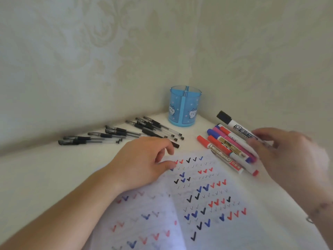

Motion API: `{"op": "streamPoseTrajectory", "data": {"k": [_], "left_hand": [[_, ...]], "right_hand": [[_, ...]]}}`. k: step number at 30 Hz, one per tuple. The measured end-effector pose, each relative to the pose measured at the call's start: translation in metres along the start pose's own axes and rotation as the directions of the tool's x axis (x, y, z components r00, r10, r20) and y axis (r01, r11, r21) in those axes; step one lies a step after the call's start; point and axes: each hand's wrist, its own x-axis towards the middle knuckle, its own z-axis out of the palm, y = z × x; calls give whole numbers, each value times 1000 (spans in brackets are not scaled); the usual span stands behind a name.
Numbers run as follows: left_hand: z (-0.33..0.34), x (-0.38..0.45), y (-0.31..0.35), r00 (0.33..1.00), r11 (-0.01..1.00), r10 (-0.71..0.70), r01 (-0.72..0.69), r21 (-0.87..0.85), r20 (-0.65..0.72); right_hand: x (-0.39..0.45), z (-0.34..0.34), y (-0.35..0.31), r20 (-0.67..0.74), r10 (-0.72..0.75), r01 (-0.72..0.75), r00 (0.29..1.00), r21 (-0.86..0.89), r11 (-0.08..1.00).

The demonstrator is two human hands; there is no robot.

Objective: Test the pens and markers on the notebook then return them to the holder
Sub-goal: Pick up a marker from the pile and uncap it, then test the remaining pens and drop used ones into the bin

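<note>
Head view — right fingers seemingly round marker.

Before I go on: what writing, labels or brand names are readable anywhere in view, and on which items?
"WHITEBOARD" on the red-capped marker, seen upside down; the small print beside it is blurred.
Black-capped marker under the right hand: a boxed label, too blurred to read.
Gold-band marker: print too small to read.
Notebook: only check marks, no words.
Blue holder: cartoon faces, no text.
Black pens: nothing legible.
</note>
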Motion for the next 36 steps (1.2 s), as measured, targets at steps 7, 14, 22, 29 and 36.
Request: {"op": "streamPoseTrajectory", "data": {"k": [7,14,22,29,36], "left_hand": [[4,4,-13,946,947,-321,319,49,41],[4,6,-13,943,939,-330,326,106,30],[1,5,-7,955,952,-297,297,69,-15],[7,3,-8,945,950,-217,262,170,-244],[7,1,3,929,991,114,-132,-28,-351]], "right_hand": [[15,44,12,157,-29,68,987,-247,967],[19,37,-11,159,-122,158,980,-239,958],[9,76,-115,448,-400,472,799,-57,880],[11,82,-118,296,-397,399,869,55,915],[-13,18,-84,197,-191,-95,962,891,444]]}}
